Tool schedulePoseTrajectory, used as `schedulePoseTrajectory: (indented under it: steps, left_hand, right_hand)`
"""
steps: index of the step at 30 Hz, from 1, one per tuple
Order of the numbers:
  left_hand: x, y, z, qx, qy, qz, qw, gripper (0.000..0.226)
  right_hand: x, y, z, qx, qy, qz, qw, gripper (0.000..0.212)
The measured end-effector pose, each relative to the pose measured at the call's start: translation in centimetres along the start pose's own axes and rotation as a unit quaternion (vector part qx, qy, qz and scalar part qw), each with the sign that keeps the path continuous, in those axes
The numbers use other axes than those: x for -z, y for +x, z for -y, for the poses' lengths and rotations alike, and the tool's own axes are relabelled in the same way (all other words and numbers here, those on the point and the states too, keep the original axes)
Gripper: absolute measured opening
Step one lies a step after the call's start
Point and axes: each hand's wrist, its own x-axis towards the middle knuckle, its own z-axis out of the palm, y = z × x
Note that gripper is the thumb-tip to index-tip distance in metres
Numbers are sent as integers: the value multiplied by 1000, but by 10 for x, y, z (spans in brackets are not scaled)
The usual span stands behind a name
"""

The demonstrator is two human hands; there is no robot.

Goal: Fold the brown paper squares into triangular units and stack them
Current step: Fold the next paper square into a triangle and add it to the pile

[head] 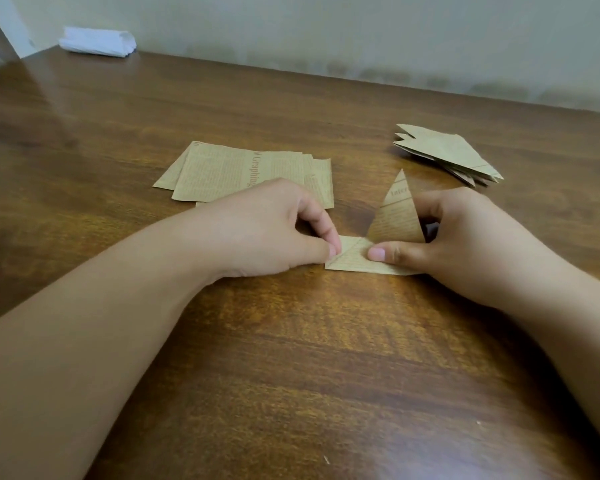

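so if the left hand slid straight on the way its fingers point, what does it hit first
Probably the right hand: the left hand points right across the brown printed paper piece being folded, whose raised flap stands slightly farther back.

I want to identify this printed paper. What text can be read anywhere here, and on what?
"Inter", cut off: on the raised flap of the paper being folded.
"l Graphing", partly covered: on the top sheet of the unfolded paper squares.
Fine print on all the sheets: too small to read.
Folded triangular units: no readable text.
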Motion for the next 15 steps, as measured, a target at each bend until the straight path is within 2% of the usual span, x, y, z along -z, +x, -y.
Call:
schedulePoseTrajectory:
  steps: [15]
  left_hand:
    - [-2,2,3,-14,45,-14,999,7]
  right_hand:
    - [-1,1,-2,12,-8,-6,1000,32]
